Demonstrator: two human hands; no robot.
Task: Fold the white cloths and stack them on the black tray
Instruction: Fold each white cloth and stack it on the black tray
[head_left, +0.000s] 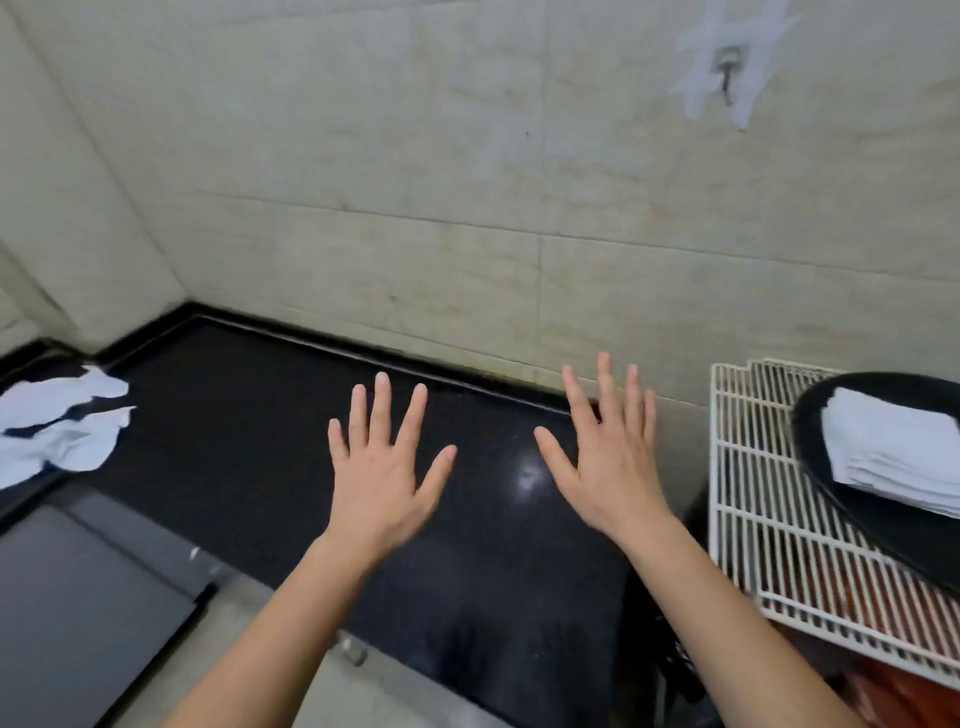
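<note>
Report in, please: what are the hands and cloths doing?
Left hand, right hand open, spread over counter, empty. Folded cloths stacked on black tray. Crumpled cloths wait far left. No obstacle seen.

Both hands hang spread over the black counter (249, 415), palms down and fingers straight: the left hand (382, 467) near the middle, the right hand (610, 457) just beside it. Neither holds anything. Crumpled white cloths (57, 421) lie at the counter's far left. At right, a white wire rack (753, 493) carries the black tray (841, 514), with a stack of folded white cloths (893, 447) on it.
</note>
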